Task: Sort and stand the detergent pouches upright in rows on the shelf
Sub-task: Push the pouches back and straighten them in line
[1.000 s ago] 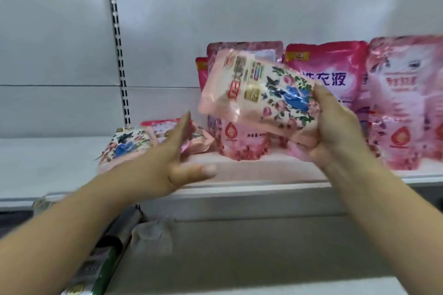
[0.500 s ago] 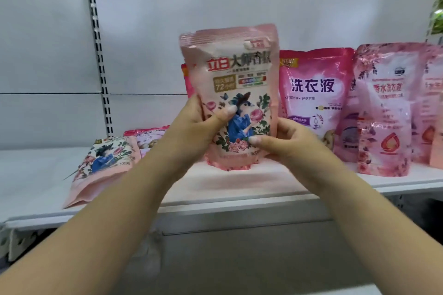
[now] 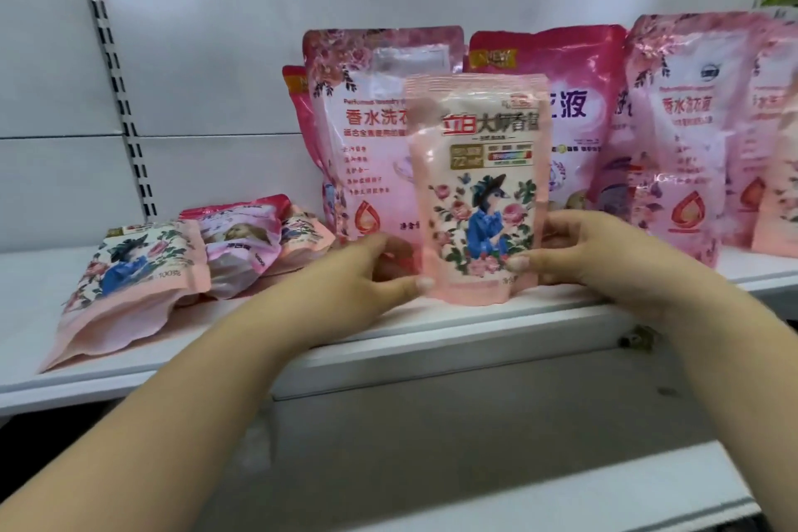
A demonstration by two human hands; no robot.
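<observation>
A small pink floral pouch stands upright near the front edge of the white shelf. My left hand holds its lower left side, thumb on the front. My right hand grips its lower right side the same way. Behind it stand larger pink pouches in a row: a rose-printed pouch, a magenta pouch and another rose-printed pouch. To the left, a matching floral pouch lies flat, with two more small pouches lying behind it.
The shelf's white back panel has a slotted upright rail at the left. A lower white shelf juts out below. More pink pouches continue past the right edge.
The floral pouch was tilted in my right hand alone, then held upright in both hands above the shelf. Now it has come down onto the shelf's front edge.
</observation>
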